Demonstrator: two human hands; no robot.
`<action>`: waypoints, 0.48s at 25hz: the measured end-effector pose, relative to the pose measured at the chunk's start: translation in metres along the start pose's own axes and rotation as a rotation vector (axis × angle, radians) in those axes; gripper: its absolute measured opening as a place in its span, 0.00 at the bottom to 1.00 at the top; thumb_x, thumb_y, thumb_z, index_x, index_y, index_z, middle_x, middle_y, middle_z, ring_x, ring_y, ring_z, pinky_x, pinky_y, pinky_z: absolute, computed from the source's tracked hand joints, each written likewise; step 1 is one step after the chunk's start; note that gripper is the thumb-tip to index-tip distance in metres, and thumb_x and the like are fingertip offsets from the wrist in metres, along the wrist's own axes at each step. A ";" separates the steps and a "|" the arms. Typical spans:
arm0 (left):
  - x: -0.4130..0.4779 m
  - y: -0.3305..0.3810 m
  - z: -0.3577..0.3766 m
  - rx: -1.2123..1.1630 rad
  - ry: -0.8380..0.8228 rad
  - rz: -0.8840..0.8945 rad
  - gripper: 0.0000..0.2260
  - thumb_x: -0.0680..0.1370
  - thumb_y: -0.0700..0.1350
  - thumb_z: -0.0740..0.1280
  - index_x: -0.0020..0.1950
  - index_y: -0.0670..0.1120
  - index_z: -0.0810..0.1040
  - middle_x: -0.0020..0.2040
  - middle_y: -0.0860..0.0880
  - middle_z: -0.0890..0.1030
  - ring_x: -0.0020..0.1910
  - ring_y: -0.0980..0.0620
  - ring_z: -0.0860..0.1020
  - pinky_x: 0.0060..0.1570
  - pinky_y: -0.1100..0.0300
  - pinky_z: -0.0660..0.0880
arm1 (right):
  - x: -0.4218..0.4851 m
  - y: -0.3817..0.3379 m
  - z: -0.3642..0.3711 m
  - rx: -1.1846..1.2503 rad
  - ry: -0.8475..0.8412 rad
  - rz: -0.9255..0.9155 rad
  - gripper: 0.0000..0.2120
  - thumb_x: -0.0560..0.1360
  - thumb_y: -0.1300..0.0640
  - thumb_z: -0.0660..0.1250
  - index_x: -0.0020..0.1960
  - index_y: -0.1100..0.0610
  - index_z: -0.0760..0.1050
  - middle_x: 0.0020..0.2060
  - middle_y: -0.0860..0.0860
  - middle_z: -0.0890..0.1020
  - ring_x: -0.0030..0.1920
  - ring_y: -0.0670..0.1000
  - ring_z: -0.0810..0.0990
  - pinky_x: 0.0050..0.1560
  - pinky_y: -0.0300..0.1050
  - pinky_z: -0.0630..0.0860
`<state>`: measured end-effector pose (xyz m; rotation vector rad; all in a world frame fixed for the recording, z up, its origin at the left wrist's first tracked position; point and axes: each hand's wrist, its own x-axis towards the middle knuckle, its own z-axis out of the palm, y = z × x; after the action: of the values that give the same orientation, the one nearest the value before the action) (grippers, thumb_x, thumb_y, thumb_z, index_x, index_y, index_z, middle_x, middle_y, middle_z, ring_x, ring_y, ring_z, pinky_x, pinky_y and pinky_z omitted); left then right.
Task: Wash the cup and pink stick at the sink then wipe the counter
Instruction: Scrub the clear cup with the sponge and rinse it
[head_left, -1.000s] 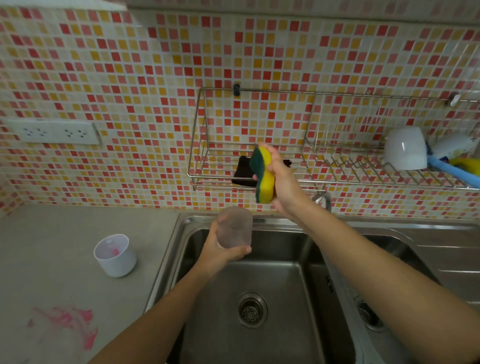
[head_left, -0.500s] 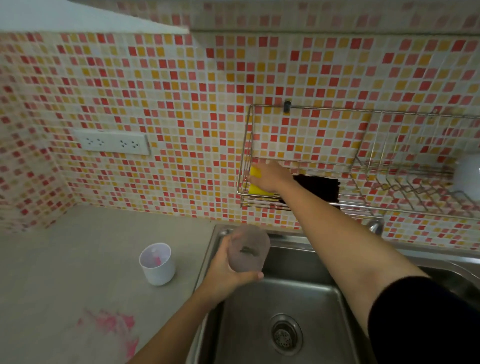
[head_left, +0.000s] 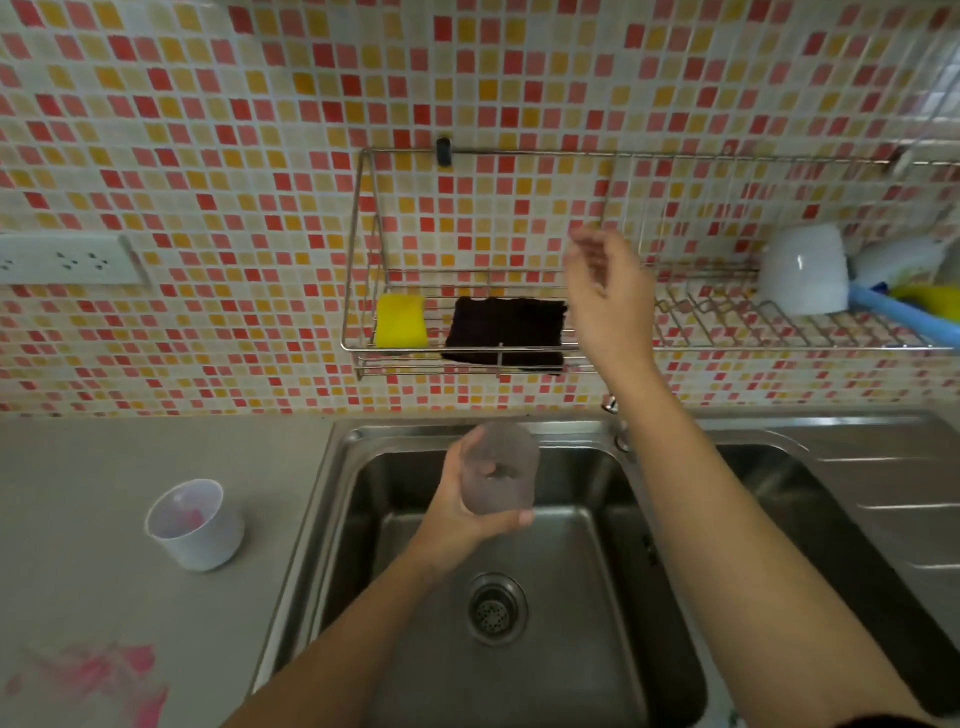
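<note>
My left hand (head_left: 460, 512) grips a frosted translucent cup (head_left: 500, 470) over the left basin of the steel sink (head_left: 561, 649). My right hand (head_left: 608, 296) hangs in front of the wire wall rack (head_left: 358, 260), fingers loosely bent, holding nothing. The yellow sponge (head_left: 400, 321) lies at the rack's left end beside a black cloth (head_left: 506, 330). A white cup (head_left: 195, 525) with pink residue inside stands on the grey counter (head_left: 104, 467) left of the sink. The pink stick is not clearly visible.
A pink smear (head_left: 98, 675) marks the counter near its front left. A white mug (head_left: 805, 270) and a blue-handled item (head_left: 904, 314) lie on the rack's right part. A power socket strip (head_left: 67, 258) is on the tiled wall. A second basin (head_left: 841, 545) lies right.
My right hand has put the yellow sponge down in the rack, let go and drawn back to the right. My left hand keeps holding the frosted cup over the basin.
</note>
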<state>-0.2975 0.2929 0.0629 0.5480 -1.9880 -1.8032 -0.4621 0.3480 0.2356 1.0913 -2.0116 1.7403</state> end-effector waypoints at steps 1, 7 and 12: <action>0.003 -0.004 0.011 -0.005 -0.014 -0.004 0.42 0.62 0.45 0.80 0.68 0.63 0.61 0.65 0.56 0.68 0.62 0.60 0.71 0.58 0.58 0.75 | -0.013 0.013 -0.022 0.028 0.096 0.027 0.09 0.77 0.56 0.61 0.55 0.55 0.75 0.49 0.46 0.79 0.50 0.42 0.77 0.52 0.33 0.73; 0.026 -0.026 0.057 -0.045 -0.053 -0.156 0.37 0.64 0.46 0.79 0.66 0.60 0.64 0.65 0.48 0.69 0.63 0.48 0.72 0.47 0.55 0.80 | -0.084 0.153 -0.081 -0.056 0.446 0.484 0.14 0.75 0.67 0.62 0.60 0.63 0.70 0.55 0.58 0.76 0.55 0.52 0.76 0.57 0.43 0.73; 0.060 -0.034 0.072 0.170 0.085 -0.229 0.34 0.60 0.57 0.79 0.60 0.53 0.68 0.60 0.50 0.75 0.58 0.52 0.76 0.55 0.52 0.78 | -0.103 0.261 -0.068 -0.438 -0.341 0.640 0.32 0.73 0.64 0.66 0.73 0.65 0.56 0.70 0.63 0.65 0.70 0.62 0.65 0.69 0.54 0.63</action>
<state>-0.3864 0.3181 0.0250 0.9226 -2.1035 -1.7135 -0.5882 0.4480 -0.0044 0.6678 -3.0174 1.2714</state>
